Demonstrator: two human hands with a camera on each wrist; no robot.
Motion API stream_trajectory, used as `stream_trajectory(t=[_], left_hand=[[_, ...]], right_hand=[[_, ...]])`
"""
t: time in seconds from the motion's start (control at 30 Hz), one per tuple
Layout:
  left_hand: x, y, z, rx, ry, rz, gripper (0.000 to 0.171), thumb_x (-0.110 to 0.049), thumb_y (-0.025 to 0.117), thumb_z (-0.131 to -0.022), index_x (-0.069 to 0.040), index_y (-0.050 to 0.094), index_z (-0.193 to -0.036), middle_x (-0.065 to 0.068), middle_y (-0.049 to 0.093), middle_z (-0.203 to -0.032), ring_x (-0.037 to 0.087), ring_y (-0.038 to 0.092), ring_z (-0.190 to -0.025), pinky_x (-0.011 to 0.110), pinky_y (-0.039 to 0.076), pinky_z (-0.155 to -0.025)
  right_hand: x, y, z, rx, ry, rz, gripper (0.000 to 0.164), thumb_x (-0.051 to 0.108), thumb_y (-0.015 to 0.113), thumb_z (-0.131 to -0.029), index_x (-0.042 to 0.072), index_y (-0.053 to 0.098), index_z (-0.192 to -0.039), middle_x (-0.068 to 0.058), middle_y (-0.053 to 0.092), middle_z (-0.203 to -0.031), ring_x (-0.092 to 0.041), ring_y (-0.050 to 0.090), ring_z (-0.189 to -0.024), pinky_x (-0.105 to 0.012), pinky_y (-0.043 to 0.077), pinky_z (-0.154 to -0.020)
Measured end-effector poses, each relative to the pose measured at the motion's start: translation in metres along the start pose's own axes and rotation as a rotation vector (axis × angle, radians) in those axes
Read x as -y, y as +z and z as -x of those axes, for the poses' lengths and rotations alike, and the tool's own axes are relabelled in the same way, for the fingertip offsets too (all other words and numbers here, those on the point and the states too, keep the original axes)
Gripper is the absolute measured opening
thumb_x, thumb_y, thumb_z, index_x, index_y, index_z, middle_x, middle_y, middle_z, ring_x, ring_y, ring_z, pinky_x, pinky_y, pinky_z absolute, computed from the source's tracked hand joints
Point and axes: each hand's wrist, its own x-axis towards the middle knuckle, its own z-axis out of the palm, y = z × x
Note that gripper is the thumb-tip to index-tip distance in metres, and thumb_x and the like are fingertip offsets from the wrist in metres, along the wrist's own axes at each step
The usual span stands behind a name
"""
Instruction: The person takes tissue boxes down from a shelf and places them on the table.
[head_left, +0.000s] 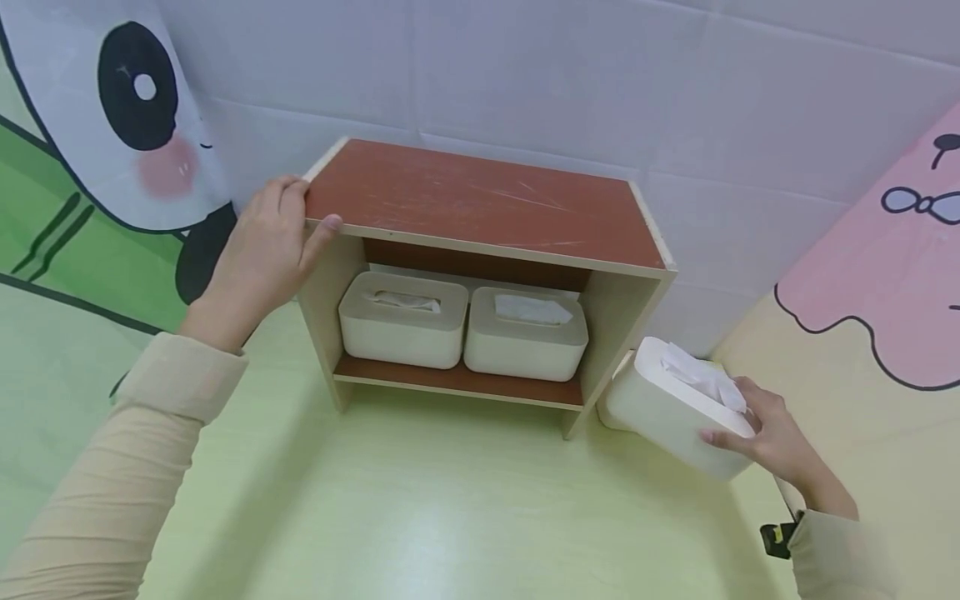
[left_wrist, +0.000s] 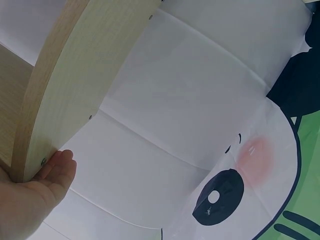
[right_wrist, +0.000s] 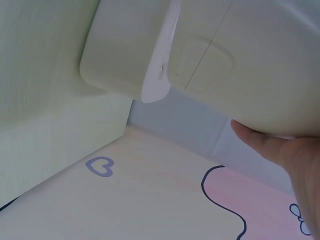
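Observation:
A small wooden shelf unit [head_left: 480, 200] with a red-brown top stands against the wall. My left hand [head_left: 266, 250] grips its top left corner, thumb at the front edge; the left wrist view shows the fingers of this hand [left_wrist: 55, 180] bent round the side panel [left_wrist: 70, 75]. On the right, my right hand [head_left: 772, 433] holds a cream tissue box [head_left: 675, 408] tilted, its white tissue on top. Behind it, another cream box [right_wrist: 120, 50] sits low beside the unit, mostly hidden in the head view. Inside the unit, two tissue boxes [head_left: 405, 321] stand side by side.
The pale green floor [head_left: 450, 492] lies in front of the unit. A white tiled wall [head_left: 540, 92] rises behind, with a cartoon wall covering [head_left: 892, 275] on the right and a green and white one [head_left: 97, 208] on the left. A small black object [head_left: 776, 540] shows near the right wrist.

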Motion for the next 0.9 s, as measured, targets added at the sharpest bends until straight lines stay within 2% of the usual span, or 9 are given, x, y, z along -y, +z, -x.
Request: stream_trajectory(t=[0.07,0.17,0.3,0.4,0.47,0.67,0.8,0.9], left_hand=[[0.0,0.0,0.0,-0.001,0.0,0.0,0.06,-0.039,0.04,-0.096,0.013,0.038,-0.127,0.03,0.041,-0.127,0.045,0.041,-0.113,0.055,0.033,-0.099],[0.001,0.001,0.0,-0.004,0.003,0.0,0.06,-0.038,0.04,-0.096,0.013,0.038,-0.126,0.03,0.042,-0.126,0.045,0.041,-0.113,0.055,0.033,-0.099],[0.001,0.002,-0.001,-0.006,0.006,0.0,0.06,-0.038,0.041,-0.096,0.013,0.038,-0.126,0.03,0.042,-0.126,0.045,0.042,-0.113,0.055,0.033,-0.099],[0.001,0.002,-0.001,-0.011,0.01,0.001,0.06,-0.039,0.041,-0.096,0.013,0.038,-0.126,0.031,0.042,-0.126,0.045,0.042,-0.112,0.055,0.033,-0.098],[0.001,0.002,-0.001,-0.016,0.013,0.001,0.06,-0.038,0.041,-0.096,0.013,0.038,-0.126,0.031,0.042,-0.125,0.045,0.042,-0.112,0.055,0.033,-0.098],[0.002,0.004,-0.002,-0.014,0.012,-0.001,0.06,-0.038,0.041,-0.096,0.013,0.038,-0.127,0.03,0.042,-0.126,0.044,0.042,-0.113,0.054,0.033,-0.098],[0.002,0.004,-0.001,-0.009,0.007,-0.005,0.06,-0.038,0.04,-0.096,0.013,0.038,-0.127,0.03,0.042,-0.126,0.044,0.042,-0.113,0.054,0.033,-0.098],[0.002,0.004,-0.001,-0.01,0.006,-0.006,0.06,-0.039,0.04,-0.096,0.013,0.037,-0.127,0.03,0.042,-0.126,0.044,0.042,-0.113,0.055,0.034,-0.098]], right_hand=[[0.0,0.004,0.003,0.004,0.019,0.022,0.06,0.025,0.079,-0.069,0.014,0.049,-0.12,-0.004,0.049,-0.105,-0.023,0.031,-0.102,-0.035,0.032,-0.075],[0.0,0.011,0.007,0.006,0.028,0.029,0.066,0.028,0.079,-0.068,0.014,0.047,-0.123,-0.007,0.049,-0.109,-0.029,0.031,-0.103,-0.038,0.028,-0.075],[-0.001,0.018,0.011,-0.019,-0.021,0.004,0.067,0.026,0.081,-0.064,0.011,0.05,-0.121,-0.008,0.049,-0.113,-0.035,0.028,-0.107,-0.05,0.026,-0.082],[-0.002,0.024,0.013,-0.028,-0.064,0.002,0.062,0.025,0.082,-0.062,0.012,0.055,-0.116,-0.004,0.05,-0.112,-0.03,0.03,-0.106,-0.048,0.024,-0.086],[-0.002,0.028,0.015,-0.028,-0.073,0.021,0.062,0.026,0.083,-0.061,0.012,0.056,-0.115,-0.003,0.05,-0.112,-0.024,0.032,-0.102,-0.041,0.024,-0.083],[-0.002,0.036,0.022,-0.015,-0.088,0.069,0.078,0.029,0.082,-0.061,0.001,0.049,-0.126,-0.017,0.046,-0.125,-0.037,0.035,-0.109,-0.053,0.027,-0.085],[-0.002,0.041,0.025,-0.025,-0.118,0.12,0.075,0.032,0.082,-0.06,0.006,0.052,-0.124,-0.009,0.05,-0.12,-0.038,0.04,-0.106,-0.051,0.029,-0.082],[-0.004,0.046,0.028,0.008,-0.083,0.096,0.077,0.032,0.081,-0.062,0.007,0.049,-0.127,-0.009,0.046,-0.126,-0.041,0.035,-0.112,-0.055,0.029,-0.084]])
